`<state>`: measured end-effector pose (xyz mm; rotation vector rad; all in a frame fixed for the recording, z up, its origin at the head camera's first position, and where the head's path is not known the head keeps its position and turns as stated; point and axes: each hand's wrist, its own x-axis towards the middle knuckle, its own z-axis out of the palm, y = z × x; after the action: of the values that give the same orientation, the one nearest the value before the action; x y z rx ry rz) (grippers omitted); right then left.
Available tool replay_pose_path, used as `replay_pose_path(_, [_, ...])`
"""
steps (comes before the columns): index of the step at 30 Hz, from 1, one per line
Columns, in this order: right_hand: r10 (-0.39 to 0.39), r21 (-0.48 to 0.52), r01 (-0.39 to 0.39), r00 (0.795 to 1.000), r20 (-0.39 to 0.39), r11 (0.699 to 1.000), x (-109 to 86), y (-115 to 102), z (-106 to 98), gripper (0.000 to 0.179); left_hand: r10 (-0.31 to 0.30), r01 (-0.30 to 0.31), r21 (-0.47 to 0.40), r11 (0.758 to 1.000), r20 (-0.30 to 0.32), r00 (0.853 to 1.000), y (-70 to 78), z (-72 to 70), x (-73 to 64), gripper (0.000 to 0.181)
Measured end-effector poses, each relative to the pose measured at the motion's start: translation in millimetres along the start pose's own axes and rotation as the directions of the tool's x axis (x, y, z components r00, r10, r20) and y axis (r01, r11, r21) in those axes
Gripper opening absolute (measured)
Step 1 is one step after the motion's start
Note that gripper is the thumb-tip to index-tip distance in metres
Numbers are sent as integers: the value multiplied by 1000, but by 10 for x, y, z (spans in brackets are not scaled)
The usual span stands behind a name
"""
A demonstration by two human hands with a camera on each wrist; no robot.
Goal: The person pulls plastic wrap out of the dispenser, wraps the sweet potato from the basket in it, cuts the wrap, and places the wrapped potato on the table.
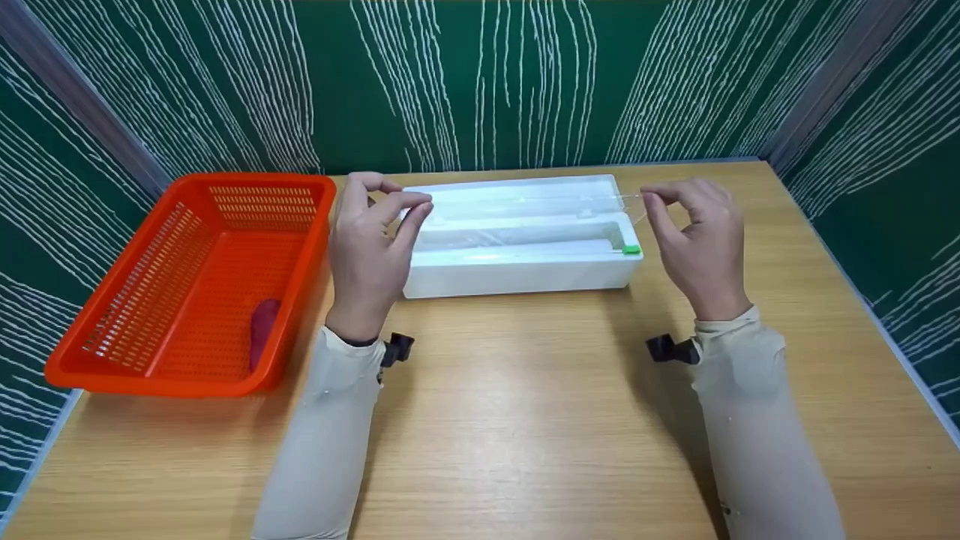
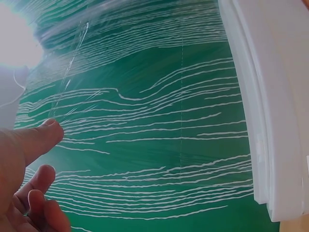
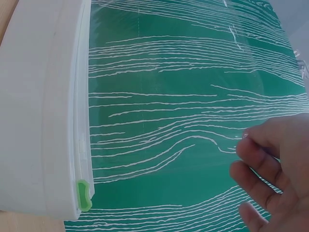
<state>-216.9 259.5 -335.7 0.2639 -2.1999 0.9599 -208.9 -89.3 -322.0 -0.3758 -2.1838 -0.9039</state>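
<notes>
A white cling film dispenser box [image 1: 517, 276] lies on the table with its lid raised and a film roll [image 1: 510, 238] inside. From the box stretches a clear sheet of cling film [image 2: 75, 63], which shows mainly by its creases and shine. My left hand [image 1: 371, 244] pinches one corner of the sheet between thumb and fingers, near the box's left end. Beyond the right end, my right hand [image 1: 699, 244] pinches the other corner. A green slide cutter [image 1: 631, 250] sits at the right end of the box's front edge.
On the left stands an orange plastic basket [image 1: 187, 386] with perforated walls. In it lies a dark red, elongated item [image 1: 262, 326], partly hidden by the basket's rim. Green partition walls [image 1: 465, 82] with white lines close off the table's back and sides.
</notes>
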Motion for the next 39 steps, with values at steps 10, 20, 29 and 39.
replay_pose_path(10, [-15,6,15,1000,-22,1000,-6,0,-5,18,-9,9,-24,1000,-2,1000,21,-8,8,24])
replay_pose_path(20, [15,-2,-15,999,-32,1000,-5,-16,-13,18,27,-26,-20,999,40,999,1,-35,30,23])
replay_pose_path(29, [29,36,-29,1000,3,999,1,-22,-18,19,-16,22,-63,998,105,994,37,-78,30,22])
replay_pose_path(39, [23,35,-23,1000,-2,999,-13,-28,4,20,-88,95,-75,993,91,992,52,-101,24,24])
